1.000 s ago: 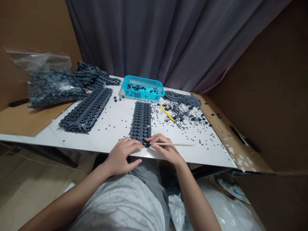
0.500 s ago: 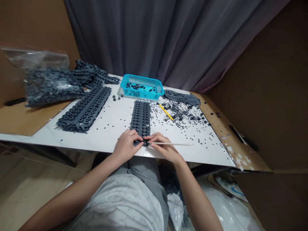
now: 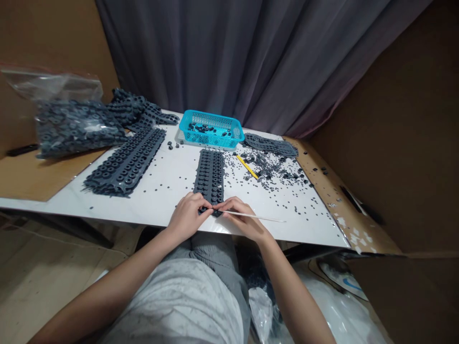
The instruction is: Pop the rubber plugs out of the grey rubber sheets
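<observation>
A dark grey rubber sheet (image 3: 209, 174) with rows of moulded round rings lies lengthwise in front of me, its near end under my fingers. My left hand (image 3: 190, 215) is closed, thumb and fingertips pinching at the sheet's near edge. My right hand (image 3: 244, 217) is closed around a thin white stick (image 3: 263, 219), whose tail points to the right past the hand. The stick's working tip and the small part between my fingertips are partly hidden. Both hands' fingertips meet at the near end of the sheet.
A stack of similar rubber sheets (image 3: 125, 162) lies to the left, beside a clear bag (image 3: 79, 126) of small parts. Behind stands a blue basket (image 3: 211, 138) holding dark bits. A yellow stick (image 3: 247, 166) and scattered rubber scraps (image 3: 272, 167) lie at right, near another sheet (image 3: 270, 145).
The white stick's free end has tipped slightly toward me. My fingertips have shifted a little at the sheet's near edge; the rest is nearly unchanged.
</observation>
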### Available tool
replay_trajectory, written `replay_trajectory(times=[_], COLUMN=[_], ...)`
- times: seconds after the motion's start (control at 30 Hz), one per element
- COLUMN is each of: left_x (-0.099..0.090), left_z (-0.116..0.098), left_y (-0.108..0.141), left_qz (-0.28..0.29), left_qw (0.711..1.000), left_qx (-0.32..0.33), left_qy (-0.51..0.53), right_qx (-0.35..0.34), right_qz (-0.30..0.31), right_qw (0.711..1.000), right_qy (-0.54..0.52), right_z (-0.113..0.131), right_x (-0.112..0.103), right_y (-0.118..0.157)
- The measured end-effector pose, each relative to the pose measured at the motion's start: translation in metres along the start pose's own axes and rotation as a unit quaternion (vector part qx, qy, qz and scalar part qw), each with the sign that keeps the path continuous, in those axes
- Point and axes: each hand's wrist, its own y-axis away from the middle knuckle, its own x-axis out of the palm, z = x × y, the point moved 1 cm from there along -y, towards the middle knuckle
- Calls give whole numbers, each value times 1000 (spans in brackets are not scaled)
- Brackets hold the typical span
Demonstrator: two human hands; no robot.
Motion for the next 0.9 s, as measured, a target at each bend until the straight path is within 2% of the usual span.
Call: replay_trajectory(times=[0.3,0.5,0.67,0.9], left_x=[1,1,0,-5], left_z=[0,0,-1,1], left_y=[0,-1,0,6], left_qz=[1,1,4,-26], left_qw=[1000,1000,1000,999], left_qx=[1,0,0,26], left_qy=[-8,-4,1,16], right_qx=[-50,-59,-41,32], right_qz=[-1,-6,-23,-75], right_qw=[996,994,995,997], right_qy=[67,95,93,-12], right_z=[0,1,-2,-9], right_x=[2,3,3,2], right_y=[-1,-1,1,5])
